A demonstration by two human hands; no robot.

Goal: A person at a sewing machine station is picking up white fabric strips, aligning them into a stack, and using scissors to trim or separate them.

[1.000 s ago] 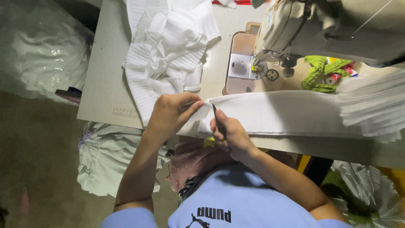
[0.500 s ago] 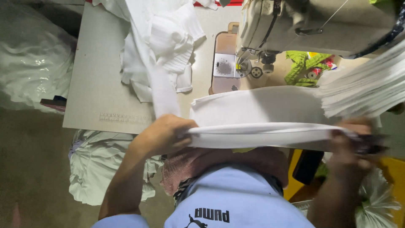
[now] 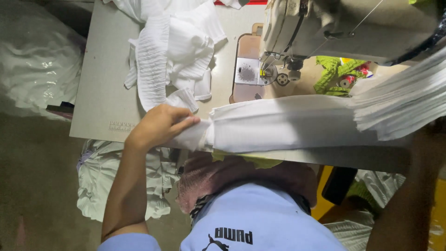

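Note:
My left hand [image 3: 162, 126] pinches the left end of a long folded white fabric strip [image 3: 283, 124] that lies stretched along the near edge of the sewing table [image 3: 100, 97]. My right forearm [image 3: 409, 200] rises at the right edge. Its hand is hidden behind a stack of white pleated pieces [image 3: 404, 100] where the strip's right end lies, so its grip cannot be seen.
A sewing machine [image 3: 334, 23] with its needle plate [image 3: 248, 72] stands at the back of the table. A crumpled white fabric pile [image 3: 172, 51] lies left of it and green cloth [image 3: 337, 74] right of it. White bundles [image 3: 107, 186] sit on the floor. Pink cloth [image 3: 218, 179] covers my lap.
A second ago both hands worked close together at the strip's left end. My right hand has since drawn away to the right along the strip, pulling it taut, and is now hidden.

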